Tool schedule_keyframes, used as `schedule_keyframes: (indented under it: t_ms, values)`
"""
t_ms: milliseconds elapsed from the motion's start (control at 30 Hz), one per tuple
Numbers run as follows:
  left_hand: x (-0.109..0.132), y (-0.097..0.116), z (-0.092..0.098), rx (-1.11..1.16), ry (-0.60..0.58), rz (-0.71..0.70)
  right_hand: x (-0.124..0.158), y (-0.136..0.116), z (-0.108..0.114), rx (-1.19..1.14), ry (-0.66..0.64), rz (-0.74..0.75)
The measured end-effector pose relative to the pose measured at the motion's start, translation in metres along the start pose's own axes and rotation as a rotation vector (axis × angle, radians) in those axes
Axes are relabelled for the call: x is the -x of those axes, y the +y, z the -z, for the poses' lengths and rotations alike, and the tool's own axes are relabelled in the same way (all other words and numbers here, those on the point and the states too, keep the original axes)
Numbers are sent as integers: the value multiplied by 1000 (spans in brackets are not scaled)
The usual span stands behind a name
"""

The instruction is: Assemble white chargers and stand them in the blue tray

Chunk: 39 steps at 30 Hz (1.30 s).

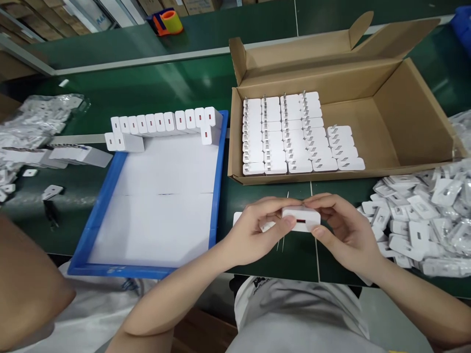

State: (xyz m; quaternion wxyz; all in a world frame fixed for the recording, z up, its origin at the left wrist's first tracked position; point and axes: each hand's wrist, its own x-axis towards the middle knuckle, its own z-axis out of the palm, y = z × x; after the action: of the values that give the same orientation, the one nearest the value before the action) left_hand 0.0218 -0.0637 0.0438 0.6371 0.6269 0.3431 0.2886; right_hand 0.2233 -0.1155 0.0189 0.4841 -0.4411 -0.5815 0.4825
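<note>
A white USB wall charger (308, 215) is held up between both my hands, its end with the dark-red port facing me. My left hand (255, 230) grips its left side, thumb on the front face and fingers behind. At its right end, my right hand (346, 235) pinches it with thumb and fingers. Another white piece (237, 217) shows partly behind my left hand on the green bench. Thin metal pins (283, 242) lie below the charger. Beyond my hands, an open cardboard box (382, 132) holds rows of chargers (292, 139) with prongs upward.
A blue-rimmed tray (217, 196) on the left carries a row of chargers (160, 121) along its far edge. White plastic parts (415, 220) are heaped at right, with bagged parts (47, 113) at far left. A co-worker (29, 289) is close on my left. An orange tape roll (171, 23) sits on the shelf.
</note>
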Motion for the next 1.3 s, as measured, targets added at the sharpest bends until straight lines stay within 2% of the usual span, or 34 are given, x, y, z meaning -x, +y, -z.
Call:
schedule_keyframes:
  t_ms: [267,400,700,833,933,1033,1300]
  values:
    - [-2,1,-1,270,-32,248,0,-3,2,-23,4,-128]
    - [-4,3,0,328,-43,263,-2,-7,2,-31,4,-172]
    - [-3,1,2,257,-46,281,-3,-6,-1,-74,-8,-204]
    - [-2,3,1,129,-6,191,-3,-5,-1,-85,-14,-162]
    - [0,4,1,-48,1,7,-2,-6,-1,-68,-28,-42]
    - [1,4,2,-133,-5,-137,-1,-6,-1,-23,-25,47]
    - [3,2,2,-181,23,-244,2,-7,-1,66,-31,105]
